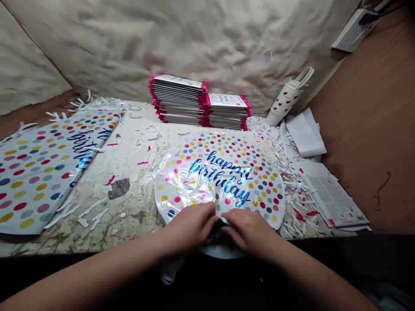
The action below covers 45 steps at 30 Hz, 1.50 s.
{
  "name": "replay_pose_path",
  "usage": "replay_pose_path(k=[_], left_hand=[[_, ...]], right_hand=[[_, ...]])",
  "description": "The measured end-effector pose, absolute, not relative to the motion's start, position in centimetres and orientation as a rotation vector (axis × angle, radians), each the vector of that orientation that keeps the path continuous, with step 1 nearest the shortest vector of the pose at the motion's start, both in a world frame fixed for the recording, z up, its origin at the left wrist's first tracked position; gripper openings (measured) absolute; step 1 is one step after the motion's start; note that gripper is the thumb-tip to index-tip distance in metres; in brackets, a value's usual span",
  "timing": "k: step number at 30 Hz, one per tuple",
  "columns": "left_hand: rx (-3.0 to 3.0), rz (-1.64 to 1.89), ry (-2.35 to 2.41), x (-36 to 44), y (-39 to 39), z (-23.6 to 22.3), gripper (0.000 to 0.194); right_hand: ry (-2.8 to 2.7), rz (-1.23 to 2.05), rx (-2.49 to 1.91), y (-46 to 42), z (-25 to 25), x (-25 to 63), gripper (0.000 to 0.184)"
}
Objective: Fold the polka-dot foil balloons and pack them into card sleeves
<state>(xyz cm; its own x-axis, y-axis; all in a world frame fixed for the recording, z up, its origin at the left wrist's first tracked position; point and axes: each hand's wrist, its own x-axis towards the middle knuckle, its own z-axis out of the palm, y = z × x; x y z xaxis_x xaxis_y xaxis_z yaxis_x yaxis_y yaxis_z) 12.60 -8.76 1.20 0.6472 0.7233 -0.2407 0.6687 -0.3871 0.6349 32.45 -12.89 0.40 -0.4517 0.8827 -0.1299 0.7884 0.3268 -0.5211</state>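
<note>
A flat round foil balloon (194, 192) with coloured dots and blue "happy birthday" lettering lies at the table's front edge, its near rim hanging over. My left hand (196, 222) is closed on the balloon's near part, left of its middle. Close beside it, my right hand (248, 226) pinches the same near part, where a small white edge shows between the hands. The undersides of my fingers are hidden. At the left lies a folded pile of matching dotted balloons (35, 185).
Two stacks of pink-edged packets (181, 101) stand at the back. A white tumbler with hearts (285, 101) leans right of them. White paper strips (285, 151) litter the table's right side. Printed sheets (332, 196) lie at the right wall, below a power strip (353, 30).
</note>
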Motion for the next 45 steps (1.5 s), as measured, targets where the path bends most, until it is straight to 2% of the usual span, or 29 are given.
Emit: replay_pose_path(k=[2, 7, 11, 13, 15, 16, 17, 19, 21, 24, 27, 29, 32, 36, 39, 43, 45], left_hand=[[2.353, 0.021, 1.028, 12.3, -9.4, 1.8, 0.015], [2.391, -0.108, 1.13, 7.6, -9.8, 2.5, 0.021], [2.475, 0.075, 1.318, 3.5, -8.8, 2.3, 0.019], [2.598, 0.3, 1.31, 2.7, -8.2, 2.0, 0.045], [2.679, 0.408, 1.176, 2.6, -7.9, 1.3, 0.072], [2.689, 0.372, 1.101, 2.8, -7.7, 0.8, 0.077], [2.676, 0.299, 1.057, 2.9, -7.7, 0.1, 0.08], [2.619, 0.178, 1.04, 2.9, -7.5, -1.5, 0.077], [2.6, 0.188, 0.986, 2.5, -7.3, -3.2, 0.066], [2.649, 0.306, 0.848, 1.7, -7.1, -4.9, 0.047], [2.67, 0.308, 0.816, 1.2, -6.9, -5.1, 0.044], [2.68, 0.256, 0.849, 1.1, -6.7, -4.4, 0.048], [2.611, 0.135, 0.925, 0.9, -5.4, -3.0, 0.053], [2.2, 0.124, 1.124, 1.1, -1.3, -1.6, 0.035], [1.917, 0.276, 1.587, 1.9, 2.4, -1.3, 0.049], [1.919, 0.382, 1.936, 3.5, 4.4, -0.7, 0.043], [2.109, 0.527, 1.941, 4.5, 3.1, -0.5, 0.044]], right_hand=[[-2.325, 0.841, -1.589, -12.4, 0.0, 32.3, 0.016], [-1.953, 1.407, -1.412, -11.2, -0.8, 33.6, 0.03], [-1.759, 1.392, -1.398, -11.1, -1.3, 34.4, 0.034], [-1.781, 1.3, -1.368, -11.7, -1.3, 34.2, 0.031], [-1.937, 1.152, -1.271, -12.8, -1.4, 33.7, 0.02], [-2.048, 1.048, -1.214, -13.5, -1.6, 33.5, 0.015], [-2.16, 0.924, -1.175, -14.2, -1.8, 33.5, 0.023], [-2.317, 0.661, -1.235, -15.4, -2.8, 33.9, 0.059], [-2.309, 0.423, -1.492, -15.8, -4.1, 35.5, 0.077], [-2.101, 0.16, -1.93, -15.1, -5.7, 39.6, 0.067], [-2.11, 0.086, -1.999, -13.6, -5.8, 43.7, 0.052], [-2.259, 0.245, -1.836, -12.7, -5.2, 45.5, 0.047], [-2.256, 0.682, -1.633, -11.0, -3.9, 47.4, 0.042], [-1.783, 1.158, -1.663, -7.0, -2.4, 49.2, 0.03], [-1.462, 1.203, -1.769, -3.1, -2.0, 49.6, 0.039], [-1.402, 1.067, -1.866, 0.9, -2.9, 49.1, 0.043], [-1.412, 1.002, -1.911, 2.0, -3.3, 48.8, 0.042]])
